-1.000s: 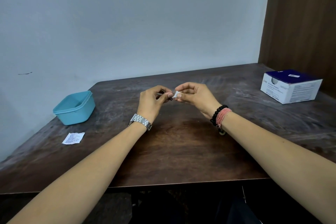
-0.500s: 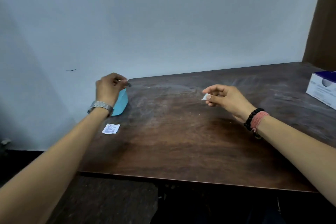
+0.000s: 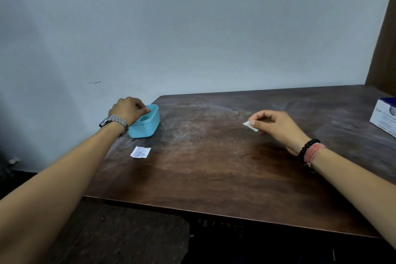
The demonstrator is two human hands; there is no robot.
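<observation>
The white scrap (image 3: 250, 126) is off the table, well to the right of the teal tub (image 3: 145, 128), pinched between the thumb and forefinger of the right hand (image 3: 276, 126). The other fingers are curled under. The hand probably holds it by one corner, clear of the wood, to keep it clean and ready.

The left hand (image 3: 128, 111) hangs over the tub's open mouth, knuckles up and fingers curled in, thumb tip over the near rim. This looks like a drop into the tub or a pick from it. I cannot tell whether the fingers grip anything, because they hide what lies beneath.

The tub stands at the far left corner of the table (image 3: 214, 178), close to the left edge and just short of the wall (image 3: 192, 38). A nudge leftward could send it off the edge. Just in front of the tub, a small printed paper slip (image 3: 140, 152) lies flat near the same edge. A white-and-blue carton (image 3: 383, 118) sits far to the tub's right, cut off by the frame.

The broad stretch of wood between the tub and the carton is bare, so either hand has room to swing back toward the middle.
</observation>
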